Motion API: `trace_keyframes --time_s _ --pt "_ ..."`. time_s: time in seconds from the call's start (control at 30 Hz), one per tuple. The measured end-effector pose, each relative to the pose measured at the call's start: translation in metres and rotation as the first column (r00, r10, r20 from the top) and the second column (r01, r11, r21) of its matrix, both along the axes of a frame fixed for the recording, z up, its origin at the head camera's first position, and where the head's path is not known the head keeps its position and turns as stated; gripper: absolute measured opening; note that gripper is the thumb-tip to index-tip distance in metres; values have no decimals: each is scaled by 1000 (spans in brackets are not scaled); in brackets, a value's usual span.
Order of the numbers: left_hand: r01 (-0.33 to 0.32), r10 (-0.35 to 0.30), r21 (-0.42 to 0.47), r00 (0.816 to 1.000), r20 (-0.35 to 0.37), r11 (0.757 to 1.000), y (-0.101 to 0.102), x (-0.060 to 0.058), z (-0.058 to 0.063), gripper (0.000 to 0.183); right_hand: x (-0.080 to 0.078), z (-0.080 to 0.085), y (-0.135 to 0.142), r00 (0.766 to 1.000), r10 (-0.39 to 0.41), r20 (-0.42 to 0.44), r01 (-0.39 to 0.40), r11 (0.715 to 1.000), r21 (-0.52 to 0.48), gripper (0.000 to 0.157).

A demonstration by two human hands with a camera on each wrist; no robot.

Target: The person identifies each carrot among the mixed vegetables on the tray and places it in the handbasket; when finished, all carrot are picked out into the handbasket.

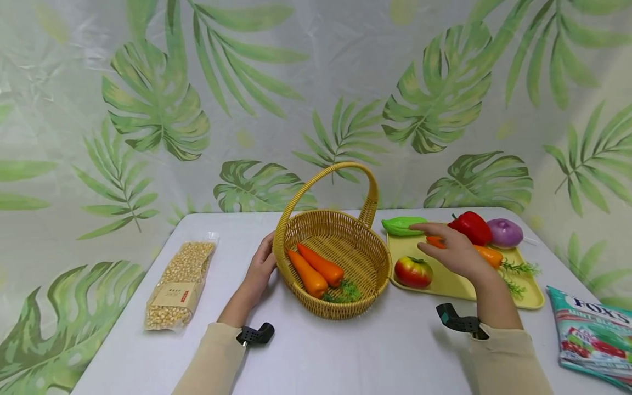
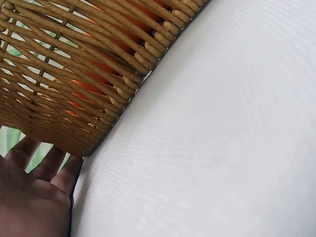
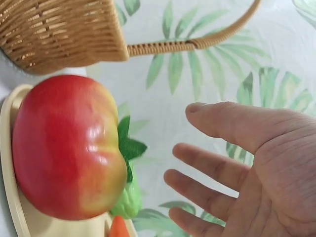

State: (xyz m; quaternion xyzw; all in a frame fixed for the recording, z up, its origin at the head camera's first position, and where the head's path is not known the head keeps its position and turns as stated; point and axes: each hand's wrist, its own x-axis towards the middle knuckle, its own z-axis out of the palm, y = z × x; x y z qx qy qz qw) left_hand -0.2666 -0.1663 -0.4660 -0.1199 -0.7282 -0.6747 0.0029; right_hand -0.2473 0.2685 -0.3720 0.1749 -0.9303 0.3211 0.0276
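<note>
A wicker basket (image 1: 340, 310) with a tall handle holds two orange carrots (image 1: 316, 269). My left hand (image 1: 259, 271) rests against the basket's left side. In the left wrist view its fingers (image 2: 47, 165) lie fairly straight along the weave; the thumb is hidden. Spread above the yellow tray (image 1: 446, 284), my right hand (image 1: 456, 252) holds nothing. Just left of it on the tray sits a red and yellow tomato (image 1: 413, 272), large in the right wrist view with its green leaves. Behind the right hand, orange carrots (image 1: 489, 255) are partly covered.
The tray also bears a green vegetable (image 1: 402, 226), a red bell pepper (image 1: 471, 227) and a purple onion (image 1: 504, 233). A bag of corn kernels (image 1: 180, 285) lies at the left, a candy bag (image 1: 594, 337) at the right edge. A leaf-patterned curtain hangs behind the table.
</note>
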Motion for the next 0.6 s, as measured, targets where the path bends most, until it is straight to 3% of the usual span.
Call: trace_keyframes --time_s 0.33,0.6 --pt "2 -2 0 1000 -7 1000 0 -1 -1 48 1 -3 17 993 -102 52 104 994 -41 47" --pt "-2 2 -2 1000 5 1000 0 1 1 46 0 -7 29 987 -156 32 156 988 -5 45"
